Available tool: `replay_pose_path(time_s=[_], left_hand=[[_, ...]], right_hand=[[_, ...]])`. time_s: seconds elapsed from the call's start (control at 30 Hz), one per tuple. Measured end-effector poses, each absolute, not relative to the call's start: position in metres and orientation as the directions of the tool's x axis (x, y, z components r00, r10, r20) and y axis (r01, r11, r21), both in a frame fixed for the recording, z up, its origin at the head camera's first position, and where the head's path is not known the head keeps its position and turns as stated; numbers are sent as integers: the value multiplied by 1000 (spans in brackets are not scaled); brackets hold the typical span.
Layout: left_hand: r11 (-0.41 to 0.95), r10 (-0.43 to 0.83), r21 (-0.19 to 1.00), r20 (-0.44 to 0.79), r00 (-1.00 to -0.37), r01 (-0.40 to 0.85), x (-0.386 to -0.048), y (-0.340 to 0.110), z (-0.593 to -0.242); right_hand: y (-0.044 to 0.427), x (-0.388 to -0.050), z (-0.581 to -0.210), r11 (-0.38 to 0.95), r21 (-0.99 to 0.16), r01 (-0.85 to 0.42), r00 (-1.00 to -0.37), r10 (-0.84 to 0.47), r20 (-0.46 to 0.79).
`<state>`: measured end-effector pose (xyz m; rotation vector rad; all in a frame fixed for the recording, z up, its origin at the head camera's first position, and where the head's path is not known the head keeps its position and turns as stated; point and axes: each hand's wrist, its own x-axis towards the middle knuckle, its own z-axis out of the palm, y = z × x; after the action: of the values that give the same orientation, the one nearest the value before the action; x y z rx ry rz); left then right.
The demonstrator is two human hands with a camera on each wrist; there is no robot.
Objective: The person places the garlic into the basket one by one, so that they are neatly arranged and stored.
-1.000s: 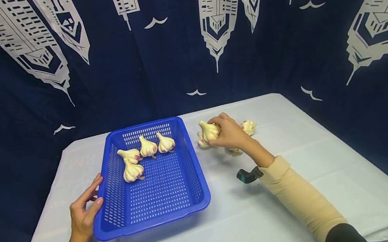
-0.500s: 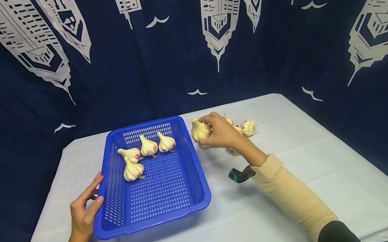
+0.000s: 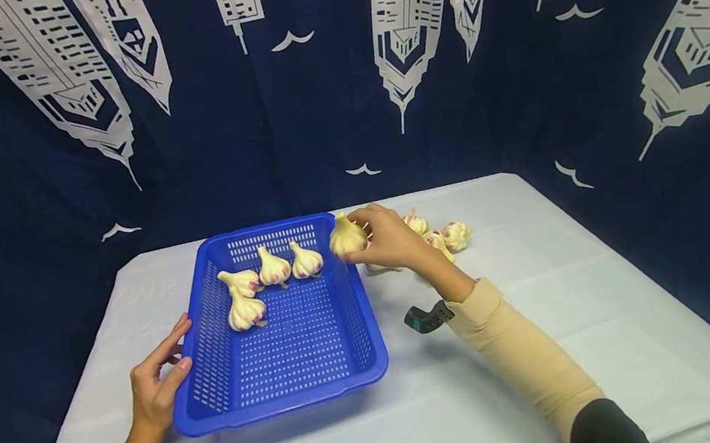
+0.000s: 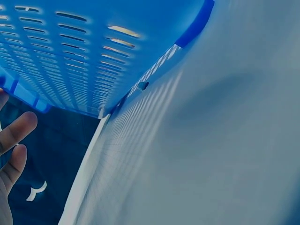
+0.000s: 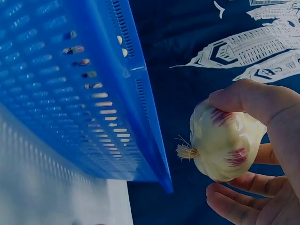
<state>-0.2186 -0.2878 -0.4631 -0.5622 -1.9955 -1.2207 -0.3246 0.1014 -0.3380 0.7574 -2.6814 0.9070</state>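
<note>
The cream-white, purple-streaked garlic bulb [image 3: 345, 238], neck up, lies left of the right hand [image 3: 387, 236] pinching it, at the right rim of the blue perforated plastic basket [image 3: 286, 407], whose left rim the left hand [image 3: 153, 386] touches, gripping or not we cannot tell.

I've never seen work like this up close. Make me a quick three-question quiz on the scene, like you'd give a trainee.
1. Count: in the head view, how many garlic bulbs rest inside the blue basket?
2. True or false: the right-hand grip holds a single bulb.
3. Multiple choice: in the head view, which side of the basket does the left-hand grip touch? A) right; B) left; C) far.

Key: 1. four; 2. true; 3. B.
</note>
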Motion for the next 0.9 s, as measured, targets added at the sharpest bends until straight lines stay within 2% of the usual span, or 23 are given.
replay_pose_path(time_s=[0.27, 0.57, 0.9], left_hand=[[461, -4, 573, 765, -644, 677, -219, -287, -463], [459, -10, 584, 757, -654, 669, -219, -288, -465], [460, -9, 581, 760, -650, 672, -220, -288, -464]], right_hand=[[87, -326, -334, 676, -497, -544, -839, -436, 325], [73, -330, -333, 636, -486, -600, -800, -494, 341], [48, -340, -329, 616, -452, -646, -760, -579, 297]])
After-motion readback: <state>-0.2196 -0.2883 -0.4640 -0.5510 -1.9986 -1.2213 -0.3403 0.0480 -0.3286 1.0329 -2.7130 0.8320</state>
